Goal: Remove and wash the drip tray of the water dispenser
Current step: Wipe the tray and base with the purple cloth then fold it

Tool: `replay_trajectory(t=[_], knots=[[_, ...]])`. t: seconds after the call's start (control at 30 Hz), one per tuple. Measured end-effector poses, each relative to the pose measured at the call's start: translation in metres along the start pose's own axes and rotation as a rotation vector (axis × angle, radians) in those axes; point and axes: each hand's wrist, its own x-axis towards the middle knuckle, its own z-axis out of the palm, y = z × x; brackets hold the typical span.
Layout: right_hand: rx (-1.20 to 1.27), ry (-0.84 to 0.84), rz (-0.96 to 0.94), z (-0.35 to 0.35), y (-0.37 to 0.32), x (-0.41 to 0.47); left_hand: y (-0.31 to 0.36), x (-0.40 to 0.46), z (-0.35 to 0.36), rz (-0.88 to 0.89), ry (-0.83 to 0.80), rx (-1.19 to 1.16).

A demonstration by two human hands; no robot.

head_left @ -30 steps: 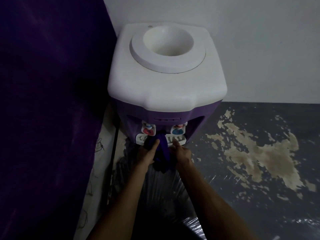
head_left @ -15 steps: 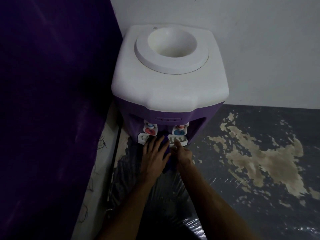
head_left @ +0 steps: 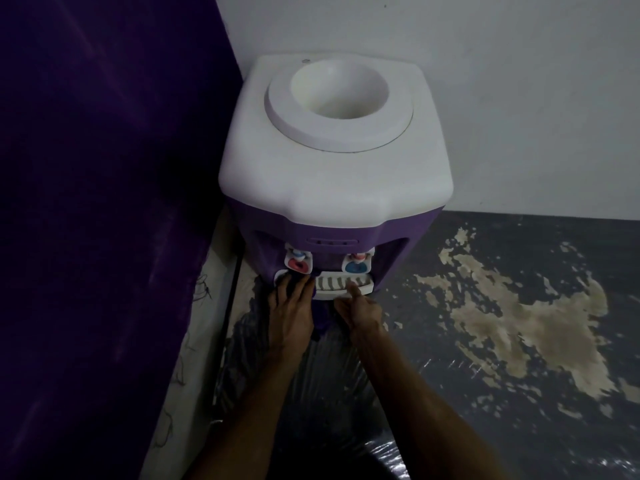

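Note:
The water dispenser [head_left: 332,174] has a white top and a purple body and stands on the floor in a corner. Its white drip tray [head_left: 360,287], with a slotted grille, sits under the red tap [head_left: 298,264] and the blue tap [head_left: 356,266]. My left hand [head_left: 292,306] lies flat with fingers stretched over the tray's left end, hiding that part. My right hand [head_left: 360,308] has its thumb on the tray's front lip and its fingers curled below it.
A dark purple surface [head_left: 104,202] stands close on the left, and a white wall [head_left: 519,98] is behind. The grey floor [head_left: 519,323] has worn pale patches. Shiny plastic sheeting [head_left: 311,393] lies under my forearms.
My left hand went from a thumb-up pinch to lying flat over the tray's left end. More of the grille shows in the middle. My right hand stayed at the front lip.

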Motion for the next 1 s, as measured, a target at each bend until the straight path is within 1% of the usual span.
replay_trajectory(t=[0.07,0.13,0.27,0.37,0.57,0.8,0.9,1.0], knots=[[0.015,-0.008,-0.011,0.001,0.001,0.0,0.002,0.001,-0.002,0.085,0.013,0.02],[0.029,-0.017,-0.013,0.0,0.002,0.0,-0.002,0.001,-0.006,0.075,0.002,0.048],[0.06,-0.036,0.007,-0.003,0.0,0.001,-0.022,-0.007,-0.007,-0.106,-0.028,0.117],[0.07,-0.043,0.012,-0.004,0.0,0.0,-0.025,-0.005,-0.008,-0.181,-0.033,0.106],[0.041,-0.026,0.03,-0.005,0.001,0.004,-0.007,-0.009,-0.005,-0.32,0.011,-0.1],[0.05,-0.016,0.021,-0.002,-0.001,0.002,-0.018,-0.026,-0.002,-0.309,0.095,-0.27],[0.052,-0.01,0.004,-0.002,0.001,0.002,-0.027,-0.04,0.002,-0.285,0.035,-0.337],[0.036,0.008,-0.012,0.0,0.001,0.003,-0.029,-0.038,-0.003,-0.293,-0.03,-0.462]])
